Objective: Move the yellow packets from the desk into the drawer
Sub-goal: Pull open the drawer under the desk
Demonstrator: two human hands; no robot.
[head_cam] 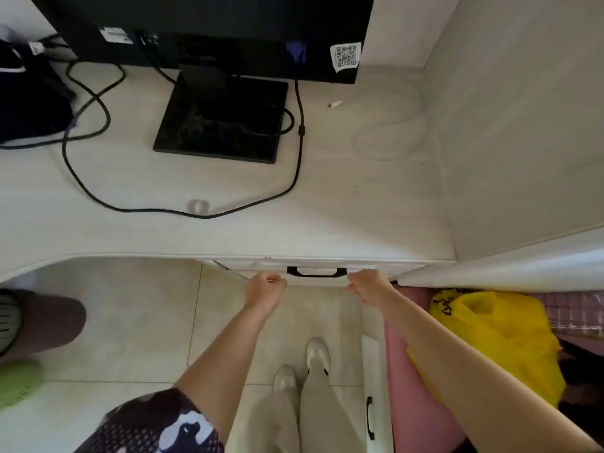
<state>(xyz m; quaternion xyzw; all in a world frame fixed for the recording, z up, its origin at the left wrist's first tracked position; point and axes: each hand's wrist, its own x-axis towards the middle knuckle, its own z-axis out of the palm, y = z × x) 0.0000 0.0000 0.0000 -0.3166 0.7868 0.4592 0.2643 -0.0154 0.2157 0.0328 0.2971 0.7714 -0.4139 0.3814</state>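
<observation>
qr code sticker [345, 56] on the monitor's [209, 24] lower right corner, white label [116, 35] at its left, print perhaps too blurred to read, black markings on yellow bag [496, 338] illegible

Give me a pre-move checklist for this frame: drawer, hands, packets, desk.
1. Drawer shut: looks pushed in nearly flush under the desk edge; ok.
2. Handle free: black handle bare, neither hand on it; ok.
3. Left hand empty: fingers curled at the drawer front left of the handle, nothing seen in it; ok.
4. Right hand empty: fingers curled at the drawer front right of the handle; contents cannot tell.
5. Yellow packets off the desk: none in view on it; ok.
6. Packets inside the drawer: interior hidden; cannot tell.
</observation>
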